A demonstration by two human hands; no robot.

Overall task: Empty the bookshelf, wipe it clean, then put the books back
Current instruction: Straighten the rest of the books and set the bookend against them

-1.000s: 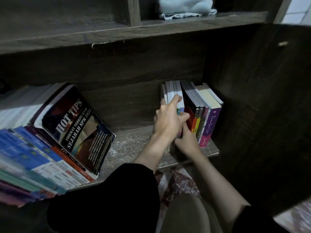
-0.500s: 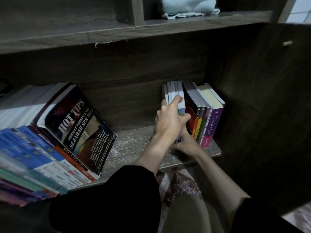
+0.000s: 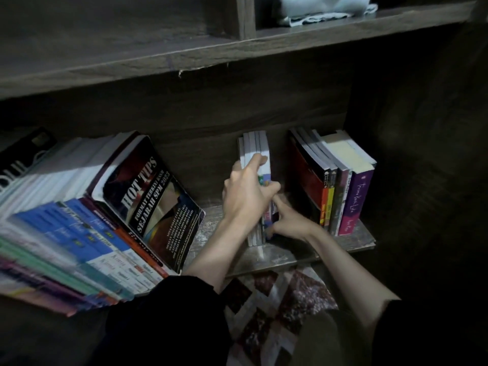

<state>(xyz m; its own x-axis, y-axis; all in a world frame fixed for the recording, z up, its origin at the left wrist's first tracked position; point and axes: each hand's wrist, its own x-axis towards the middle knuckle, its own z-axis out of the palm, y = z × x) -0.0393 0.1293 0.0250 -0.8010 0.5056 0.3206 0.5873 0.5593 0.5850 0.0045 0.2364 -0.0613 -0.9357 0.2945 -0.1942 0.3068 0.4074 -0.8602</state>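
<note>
White-edged bundle [image 3: 257, 151] stands upright on shelf [image 3: 277, 256], long axis vertical, clear gap to row [image 3: 343, 186] at right. Our left hand [image 3: 245, 196] clamps its top — right hand [image 3: 287, 223], lower, curls round bottom corner. We judge pull comes toward us.

Lower shelf [image 3: 285, 257]: carries three groups of books.
Left: leaning stack [image 3: 66, 220], tilted back leftward.
Middle: thin books [image 3: 254, 146], upright, apart from both other groups; left hand [image 3: 245, 196] grips them high, right hand [image 3: 290, 220] low on their right.
Right: upright row [image 3: 340, 186] against the side panel.
Upper shelf [image 3: 158, 56]: cloth [image 3: 324, 9] on it, above the middle and right groups.
</note>
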